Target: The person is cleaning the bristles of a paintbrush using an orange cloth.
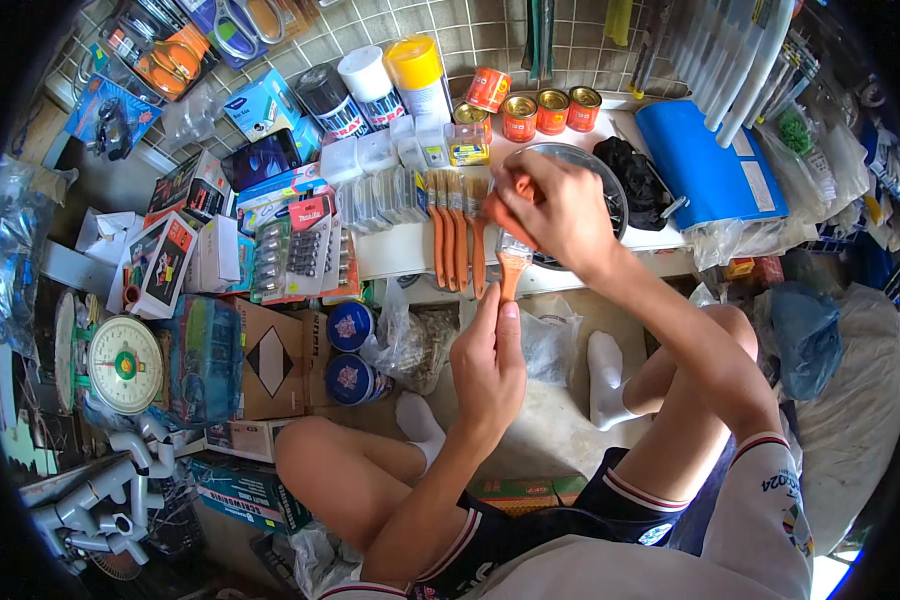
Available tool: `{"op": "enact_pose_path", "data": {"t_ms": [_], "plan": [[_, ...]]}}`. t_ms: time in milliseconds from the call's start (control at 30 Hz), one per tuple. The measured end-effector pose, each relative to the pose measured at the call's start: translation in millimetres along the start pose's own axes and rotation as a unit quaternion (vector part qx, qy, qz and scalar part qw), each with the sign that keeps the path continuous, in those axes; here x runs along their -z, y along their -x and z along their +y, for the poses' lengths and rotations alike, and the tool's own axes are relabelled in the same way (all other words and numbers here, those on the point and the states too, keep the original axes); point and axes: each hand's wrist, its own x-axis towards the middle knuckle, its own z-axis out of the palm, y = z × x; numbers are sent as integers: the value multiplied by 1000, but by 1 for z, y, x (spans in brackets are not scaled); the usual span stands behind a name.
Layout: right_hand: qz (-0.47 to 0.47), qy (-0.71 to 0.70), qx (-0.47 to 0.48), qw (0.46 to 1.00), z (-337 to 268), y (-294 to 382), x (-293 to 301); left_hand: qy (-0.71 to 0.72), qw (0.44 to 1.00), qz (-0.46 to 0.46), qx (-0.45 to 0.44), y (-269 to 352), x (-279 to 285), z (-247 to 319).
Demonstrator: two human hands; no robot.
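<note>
My left hand (493,360) grips the orange handle of a paintbrush (513,271), held upright in front of the shelf. Above it my right hand (559,206) is closed around a red-orange cloth or similar item (511,214), pressed at the brush's metal band and bristles; what exactly this item is, I cannot tell. The bristles are mostly hidden. Just left of the hands, several more paintbrushes (450,244) with orange handles lie side by side on the white shelf (390,255). Behind my right hand is a round dark container (616,187), partly covered by it.
Small red cans (520,118), spray cans (420,71) and clear plastic boxes (379,150) line the shelf's back. A blue folder (709,165) and black bag (630,176) lie right. A dial scale (125,365), cardboard box (270,360) and blue-lidded tubs (350,379) stand left.
</note>
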Motion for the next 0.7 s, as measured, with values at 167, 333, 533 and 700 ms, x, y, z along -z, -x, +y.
{"op": "enact_pose_path", "data": {"t_ms": [167, 333, 533, 700], "plan": [[-108, -103, 105, 983, -39, 39, -10, 0, 997, 43, -68, -7, 1, -29], [31, -61, -8, 998, -7, 0, 1, 3, 1000, -10, -18, 0, 0, 3], [-60, -121, 110, 985, -36, 38, -7, 38, 998, 38, -32, -5, 1, -12], [28, -16, 2, 999, -15, 4, 5, 141, 986, -37, 84, -1, 2, 4]]}}
